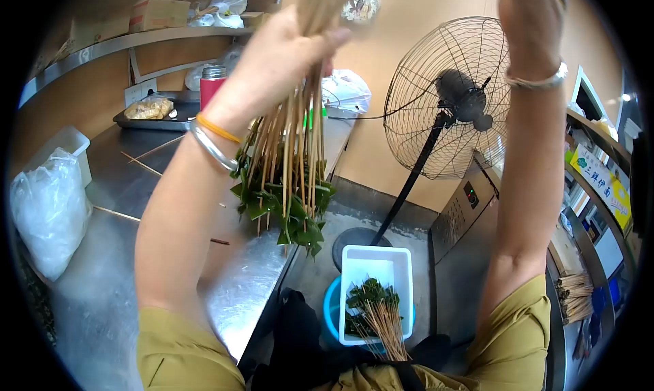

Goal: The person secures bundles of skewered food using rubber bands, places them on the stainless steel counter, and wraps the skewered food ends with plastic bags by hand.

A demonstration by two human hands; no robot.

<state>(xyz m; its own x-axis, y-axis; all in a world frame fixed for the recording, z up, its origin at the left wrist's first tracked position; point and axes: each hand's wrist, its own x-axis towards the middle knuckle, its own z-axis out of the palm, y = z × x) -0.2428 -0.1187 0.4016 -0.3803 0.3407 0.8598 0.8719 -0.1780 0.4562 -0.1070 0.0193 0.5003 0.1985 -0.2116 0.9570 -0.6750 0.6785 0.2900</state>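
Observation:
My left hand [293, 57] is closed round a thick bundle of wooden skewers [286, 146], raised over the edge of the steel table [109, 248]. Dark green leaf pieces [289, 217] hang at the bundle's lower end. My right hand [535, 16] is lifted at the top right, partly cut off by the frame edge; its fingers are hidden. Low in the middle, a white bin [377, 256] holds more skewers [387, 326] with green leaves, their bare ends leaning over its near rim.
A black stand fan [463, 98] stands ahead. On the table are a clear plastic bag [51, 207], a metal tray [163, 123], a red flask [211, 88] and loose skewers [116, 214]. Shelves [579, 255] at the right hold more skewers [574, 297].

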